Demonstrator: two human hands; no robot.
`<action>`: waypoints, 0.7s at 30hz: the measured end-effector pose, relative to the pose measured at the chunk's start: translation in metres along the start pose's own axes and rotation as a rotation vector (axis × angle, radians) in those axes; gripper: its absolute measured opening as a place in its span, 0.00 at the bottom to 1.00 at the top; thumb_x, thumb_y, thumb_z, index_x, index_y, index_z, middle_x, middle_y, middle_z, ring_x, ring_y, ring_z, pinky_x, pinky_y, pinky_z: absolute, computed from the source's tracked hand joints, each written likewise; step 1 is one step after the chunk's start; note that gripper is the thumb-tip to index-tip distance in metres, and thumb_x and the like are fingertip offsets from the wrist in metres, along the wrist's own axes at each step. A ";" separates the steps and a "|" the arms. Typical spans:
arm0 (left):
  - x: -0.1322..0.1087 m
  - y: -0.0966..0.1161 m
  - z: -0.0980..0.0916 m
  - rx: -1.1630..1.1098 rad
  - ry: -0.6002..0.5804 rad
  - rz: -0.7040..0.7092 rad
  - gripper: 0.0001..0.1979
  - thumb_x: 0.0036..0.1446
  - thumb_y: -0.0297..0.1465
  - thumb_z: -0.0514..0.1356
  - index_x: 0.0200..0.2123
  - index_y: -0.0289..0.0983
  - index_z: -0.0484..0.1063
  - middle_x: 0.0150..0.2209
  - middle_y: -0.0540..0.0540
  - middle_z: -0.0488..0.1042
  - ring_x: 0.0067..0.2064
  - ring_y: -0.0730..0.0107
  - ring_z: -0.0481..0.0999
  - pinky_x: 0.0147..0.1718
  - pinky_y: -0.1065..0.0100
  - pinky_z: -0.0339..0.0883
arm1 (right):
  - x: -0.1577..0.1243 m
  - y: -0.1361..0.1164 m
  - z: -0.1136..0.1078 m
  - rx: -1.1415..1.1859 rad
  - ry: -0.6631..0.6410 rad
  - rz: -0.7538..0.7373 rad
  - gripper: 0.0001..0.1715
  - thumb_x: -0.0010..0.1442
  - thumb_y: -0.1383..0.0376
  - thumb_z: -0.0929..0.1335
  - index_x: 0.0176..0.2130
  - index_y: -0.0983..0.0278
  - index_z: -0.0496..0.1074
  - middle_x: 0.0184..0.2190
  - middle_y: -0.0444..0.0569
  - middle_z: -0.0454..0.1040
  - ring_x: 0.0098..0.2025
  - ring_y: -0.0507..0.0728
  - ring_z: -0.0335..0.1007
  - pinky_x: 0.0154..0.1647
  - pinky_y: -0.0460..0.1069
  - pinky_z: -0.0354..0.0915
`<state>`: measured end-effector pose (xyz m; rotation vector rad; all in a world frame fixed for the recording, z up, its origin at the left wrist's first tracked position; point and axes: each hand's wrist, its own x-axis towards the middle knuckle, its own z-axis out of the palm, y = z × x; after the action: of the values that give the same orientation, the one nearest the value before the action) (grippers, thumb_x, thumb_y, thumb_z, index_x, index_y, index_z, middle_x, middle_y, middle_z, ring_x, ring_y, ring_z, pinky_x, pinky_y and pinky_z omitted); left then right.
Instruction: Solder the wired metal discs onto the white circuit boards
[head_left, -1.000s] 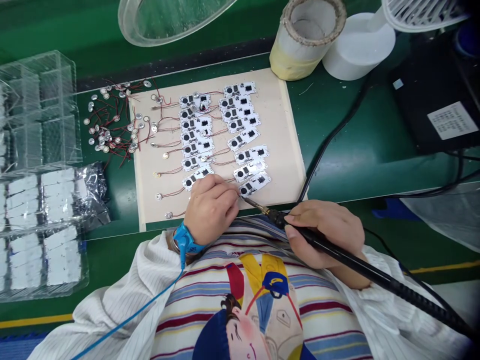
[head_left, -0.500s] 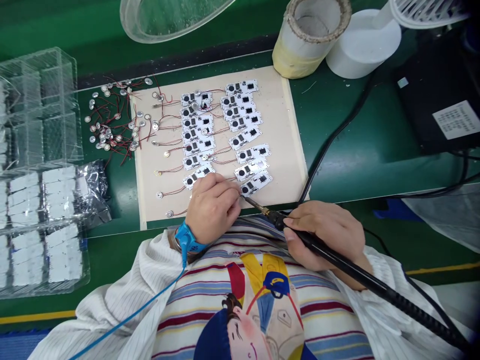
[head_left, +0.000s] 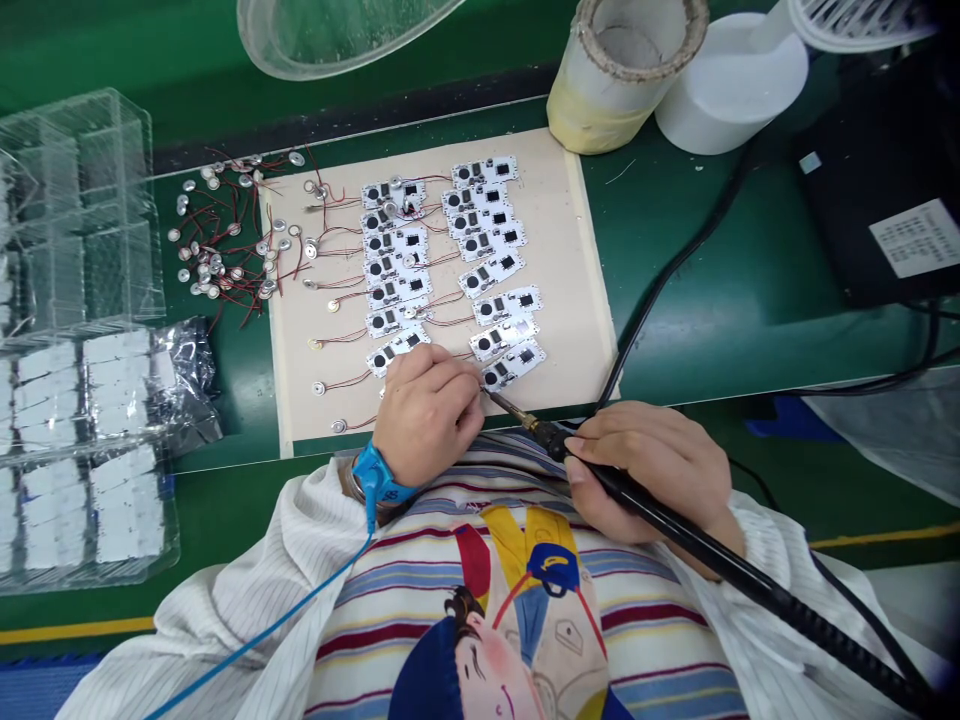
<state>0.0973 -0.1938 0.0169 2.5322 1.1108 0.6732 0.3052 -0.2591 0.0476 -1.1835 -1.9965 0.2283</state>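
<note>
My right hand (head_left: 652,470) is closed around the black handle of a soldering iron (head_left: 551,438). Its tip meets the left end of the nearest white circuit board (head_left: 514,366), close to my left fingertips. My left hand (head_left: 429,410), with a blue wrist strap (head_left: 377,478), is closed in a pinch beside that board; what the fingers hold is hidden beneath them. Two columns of white boards lie on a beige sheet (head_left: 585,340). Small round discs (head_left: 318,388) on thin red wires reach out left of the boards, several of them joined to boards.
A pile of loose wired discs (head_left: 217,268) lies left of the sheet. Clear plastic trays (head_left: 82,230) with white boards stand at far left, beside a crumpled bag (head_left: 187,375). A cardboard tube (head_left: 600,110), a white round base (head_left: 731,90) and a black box (head_left: 862,130) stand at the right.
Both hands and the soldering iron hold nearly the same place. The whole view has shifted very slightly; no board or disc has visibly moved.
</note>
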 end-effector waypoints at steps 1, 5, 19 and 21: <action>0.000 0.000 0.000 0.000 -0.001 -0.001 0.04 0.56 0.24 0.59 0.29 0.37 0.72 0.38 0.50 0.81 0.40 0.64 0.73 0.42 0.58 0.67 | 0.000 0.000 0.000 0.000 -0.002 -0.001 0.08 0.51 0.72 0.69 0.29 0.61 0.66 0.20 0.43 0.73 0.23 0.53 0.73 0.28 0.47 0.71; 0.000 0.000 0.000 0.002 -0.007 -0.005 0.04 0.56 0.25 0.59 0.29 0.37 0.72 0.38 0.51 0.81 0.40 0.64 0.73 0.42 0.58 0.67 | 0.001 0.001 0.000 0.000 0.001 -0.015 0.08 0.51 0.72 0.69 0.29 0.60 0.66 0.20 0.43 0.72 0.22 0.53 0.73 0.27 0.46 0.71; 0.000 0.001 0.001 0.006 0.004 -0.007 0.04 0.55 0.24 0.59 0.29 0.37 0.72 0.38 0.50 0.81 0.40 0.63 0.73 0.41 0.57 0.67 | -0.005 0.005 0.004 0.037 0.054 0.028 0.08 0.50 0.72 0.69 0.30 0.60 0.66 0.21 0.44 0.74 0.22 0.54 0.73 0.25 0.48 0.71; 0.000 0.001 0.001 0.006 -0.001 -0.009 0.04 0.55 0.24 0.59 0.29 0.37 0.72 0.38 0.50 0.81 0.40 0.63 0.73 0.42 0.57 0.67 | -0.006 0.007 0.005 0.064 0.077 0.067 0.08 0.50 0.72 0.68 0.30 0.60 0.67 0.21 0.44 0.74 0.23 0.54 0.73 0.24 0.48 0.71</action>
<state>0.0982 -0.1947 0.0164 2.5314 1.1247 0.6672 0.3084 -0.2590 0.0374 -1.2023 -1.8716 0.2749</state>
